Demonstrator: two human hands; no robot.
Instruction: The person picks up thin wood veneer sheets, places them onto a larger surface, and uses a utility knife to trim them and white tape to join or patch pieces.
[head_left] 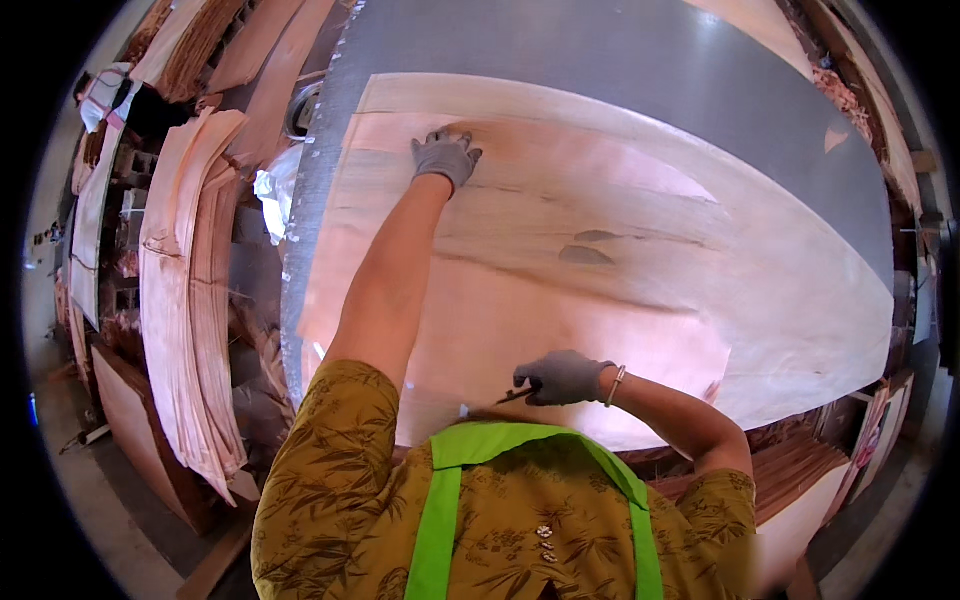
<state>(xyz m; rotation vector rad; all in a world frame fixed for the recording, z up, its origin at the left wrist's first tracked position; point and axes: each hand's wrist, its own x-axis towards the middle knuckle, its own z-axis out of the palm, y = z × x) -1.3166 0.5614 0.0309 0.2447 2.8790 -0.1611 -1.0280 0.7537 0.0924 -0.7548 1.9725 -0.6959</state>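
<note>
A large pale wood veneer sheet point(800, 330) lies over a grey metal tabletop point(640, 50), with pinkish veneer pieces point(480, 310) on it. My left hand point(446, 160), in a grey glove, reaches to the far left part of the veneer and rests there with fingers spread. Close to my body, my right hand point(566, 379), also gloved, is closed round a slim dark knife-like tool point(515, 396) that points left. Beside its tip is a small white piece point(463, 411) at the sheet's near edge. A dark patch point(585, 255) marks the veneer's middle.
Left of the table stands a tall bundle of veneer strips point(185, 290). Crumpled white plastic point(275, 195) sits by the table's left edge. Another person point(125, 105) is at the far left. Stacked veneer point(790, 480) lies at the near right, and scraps point(843, 98) at the far right.
</note>
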